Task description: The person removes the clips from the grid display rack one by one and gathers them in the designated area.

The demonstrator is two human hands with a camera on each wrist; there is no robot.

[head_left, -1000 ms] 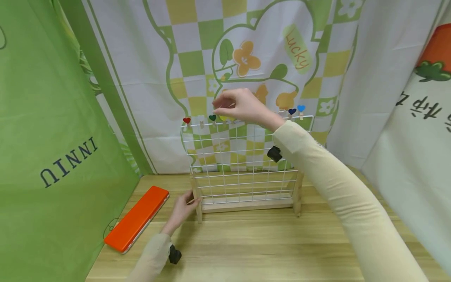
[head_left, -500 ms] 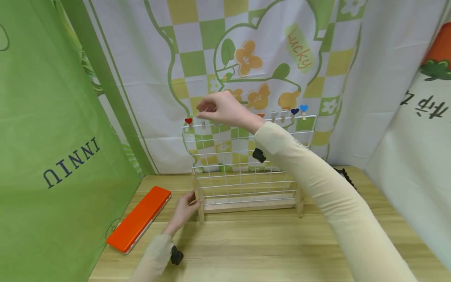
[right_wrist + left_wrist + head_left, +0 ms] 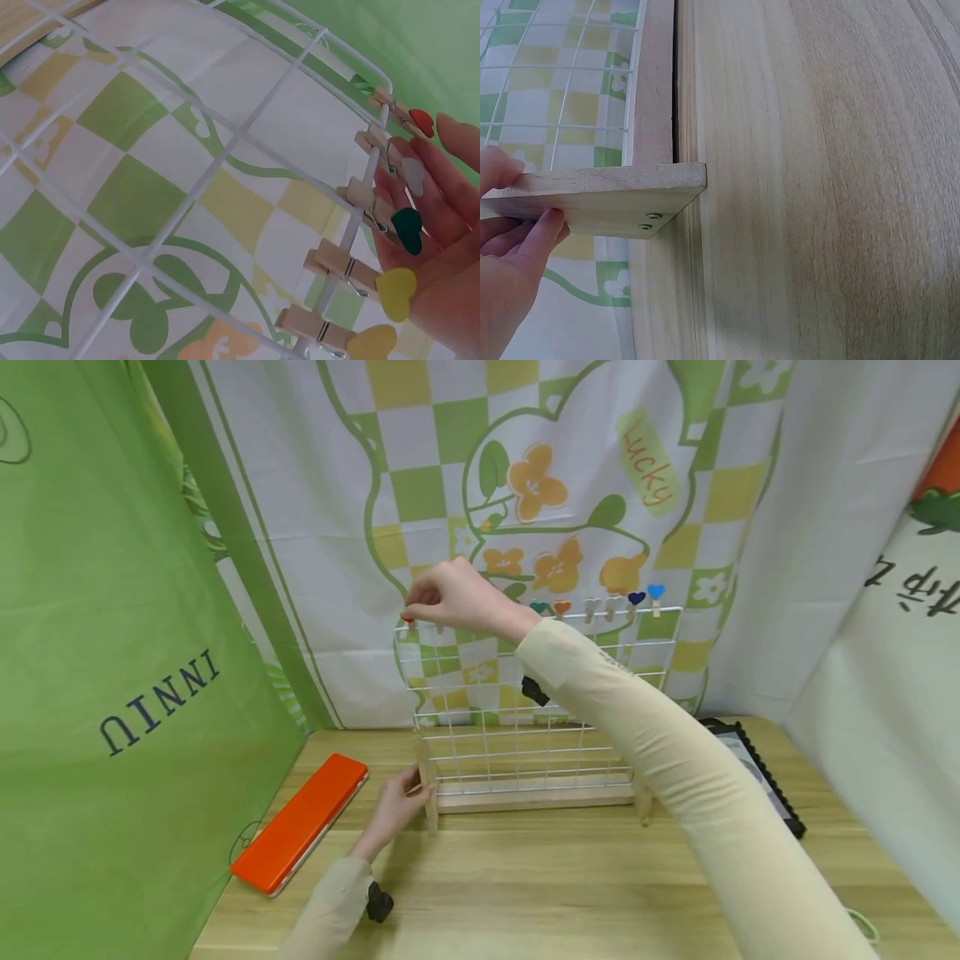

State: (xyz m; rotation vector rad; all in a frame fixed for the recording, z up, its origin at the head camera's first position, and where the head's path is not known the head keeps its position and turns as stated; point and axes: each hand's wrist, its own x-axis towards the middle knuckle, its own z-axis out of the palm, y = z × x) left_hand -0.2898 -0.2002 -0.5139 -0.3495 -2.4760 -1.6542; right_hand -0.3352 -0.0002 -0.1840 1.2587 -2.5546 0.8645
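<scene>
A white wire grid rack (image 3: pixel 525 693) stands upright on a wooden table (image 3: pixel 525 885). The person's left hand (image 3: pixel 396 806) grips the rack's wooden foot (image 3: pixel 600 196), thumb above and fingers curled beneath. The right hand (image 3: pixel 457 602), fingers curled, reaches the red heart clothespin (image 3: pixel 409 120) at the top wire's left end; whether it pinches the pin cannot be told. An orange case (image 3: pixel 300 822) lies near the left hand.

Heart-topped wooden clothespins (image 3: pixel 390 225) clipped along upright wire grid (image 3: pixel 525 710)
</scene>
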